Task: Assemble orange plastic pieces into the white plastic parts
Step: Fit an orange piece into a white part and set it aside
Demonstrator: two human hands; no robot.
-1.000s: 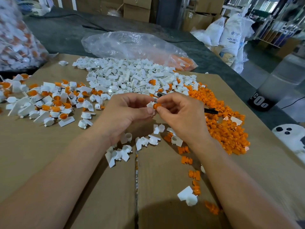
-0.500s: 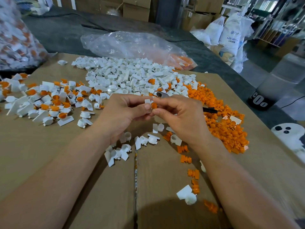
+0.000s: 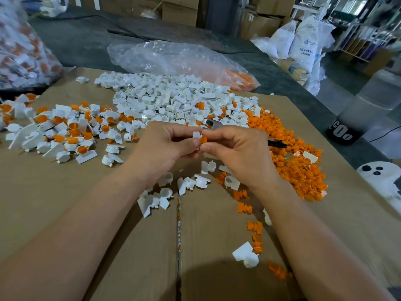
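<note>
Over a cardboard-covered desk (image 3: 65, 192), we bring both hands together above its middle, our bare forearms reaching in from the lower corners and meeting in a shallow V. Our left hand (image 3: 165, 148), knuckles up and fingers curled, has its grip pinched on a small white plastic part (image 3: 196, 134) between thumb and forefinger. Our right hand (image 3: 238, 153), wrist bent inward, pinches a small orange plastic piece (image 3: 203, 139) at the fingertips, its end touching the white part. Both pieces are held above the desk, just in front of a heap of loose white plastic parts (image 3: 173, 98). A heap of loose orange plastic pieces (image 3: 293, 166) lies to the right, and a scatter of white parts already fitted with orange (image 3: 71, 131) lies to the left. A crumpled clear plastic bag (image 3: 169, 57) lies beyond the heaps. A black-handled tool (image 3: 275, 144) shows behind our right hand.
</note>
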